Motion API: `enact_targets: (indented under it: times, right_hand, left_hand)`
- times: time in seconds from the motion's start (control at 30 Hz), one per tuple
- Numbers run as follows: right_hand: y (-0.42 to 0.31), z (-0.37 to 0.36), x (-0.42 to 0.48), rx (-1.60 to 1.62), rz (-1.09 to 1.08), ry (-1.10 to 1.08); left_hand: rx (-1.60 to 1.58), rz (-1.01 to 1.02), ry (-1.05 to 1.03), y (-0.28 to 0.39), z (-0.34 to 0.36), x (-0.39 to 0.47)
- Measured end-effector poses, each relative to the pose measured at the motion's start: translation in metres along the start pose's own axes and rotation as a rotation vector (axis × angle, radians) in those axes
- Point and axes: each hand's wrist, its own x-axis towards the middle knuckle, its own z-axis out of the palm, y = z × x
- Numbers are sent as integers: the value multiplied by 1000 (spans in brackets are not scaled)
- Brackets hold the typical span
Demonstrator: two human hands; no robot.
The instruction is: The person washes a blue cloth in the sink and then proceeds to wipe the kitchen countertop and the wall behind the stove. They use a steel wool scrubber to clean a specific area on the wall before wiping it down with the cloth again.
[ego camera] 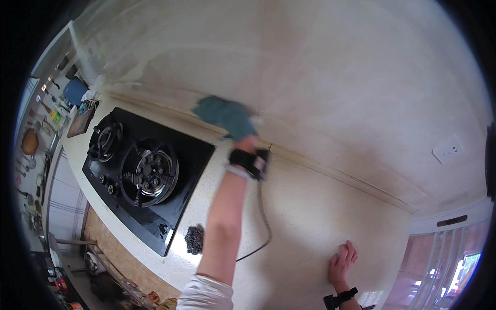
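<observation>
My left hand (pixel 246 142) reaches forward to the back of the counter and presses a green cloth (pixel 226 114) against the foot of the wall. Motion blurs the cloth, which hides most of the fingers. A black strap with a small box (pixel 252 162) sits on that wrist, and a thin cable (pixel 267 228) trails from it over the counter. On the right, my right hand (pixel 343 263) rests on the pale speckled countertop (pixel 302 209) with loosely bent fingers and nothing in them. Beside my left forearm lies a dark steel-wool scrubber (pixel 194 240).
A black two-burner gas hob (pixel 186 155) is set into the counter at left. Beyond it are a wooden cutting board (pixel 81 123) and a blue container (pixel 75 91). Utensils hang at far left. The wall (pixel 329 77) carries a power socket (pixel 448 150). Below, a drawer (pixel 93 263) stands open.
</observation>
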Motion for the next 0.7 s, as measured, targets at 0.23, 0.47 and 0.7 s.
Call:
enact_targets:
  times: [0.23,0.47,0.7]
  right_hand:
    - [13,5,-6,34,18,-20]
    - [0,-1,-1,9,-2,-33]
    - [14,11,-6,3,8,-3]
  left_hand:
    - [896,288,42,71,-16,-45]
    - [-42,-44,-29,-57,-3,86]
    - [221,327,285,4,-1,-7]
